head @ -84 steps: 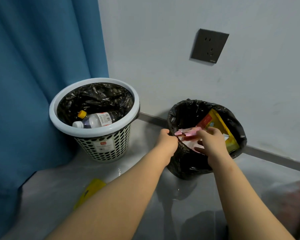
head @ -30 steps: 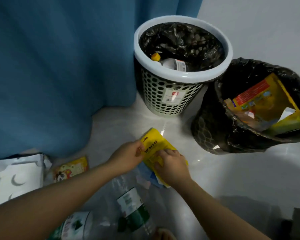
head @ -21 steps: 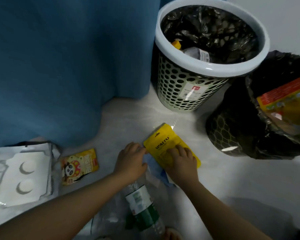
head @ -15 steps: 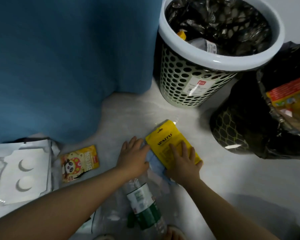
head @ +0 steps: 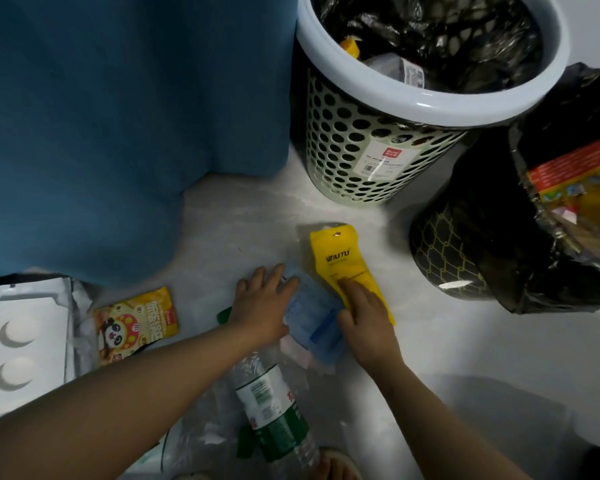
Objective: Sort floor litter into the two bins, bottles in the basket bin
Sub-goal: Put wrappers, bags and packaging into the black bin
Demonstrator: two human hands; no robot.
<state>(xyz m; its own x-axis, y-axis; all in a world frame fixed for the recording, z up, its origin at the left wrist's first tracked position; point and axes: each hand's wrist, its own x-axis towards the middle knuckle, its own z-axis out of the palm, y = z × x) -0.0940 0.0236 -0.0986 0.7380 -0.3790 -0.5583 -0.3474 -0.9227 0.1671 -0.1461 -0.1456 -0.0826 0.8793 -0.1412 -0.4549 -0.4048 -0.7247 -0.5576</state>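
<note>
At the bottom edge a bare foot (head: pixel 338 467) shows only in part, cut off by the frame. Just beyond it a clear plastic bottle (head: pixel 274 403) with a green and white label lies on its side on the pale, glossy floor (head: pixel 447 341), resting on crumpled clear plastic film (head: pixel 194 434) whose outline is hard to trace. To the left sits a white moulded tray (head: pixel 18 348) with two round hollows, cut off by the left edge, and beside it a yellow snack packet (head: pixel 136 322) printed with a panda.

Both forearms reach in from below. The left hand (head: pixel 262 304) lies flat with fingers spread, pressing on the edge of a blue packet (head: pixel 314 315). The right hand (head: pixel 364 315) lies on the lower end of a yellow packet (head: pixel 343 265), its fingers loosely curled over it — whether they pinch it or only rest on it cannot be told. The two packets touch, the blue one partly under the yellow one; something pale pink peeks out beneath them, too hidden to name.

Farther off, a blue curtain (head: pixel 118 116) hangs to the floor on the left. Beside it stands the basket bin (head: pixel 361 143) — perforated wall, white rim, black liner — with a bottle (head: pixel 395 65) and a yellow cap inside, half hidden by the rim. To its right the black-bagged bin (head: pixel 482 237) holds a yellow and red wrapper (head: pixel 575 178), cut off by the right edge.
</note>
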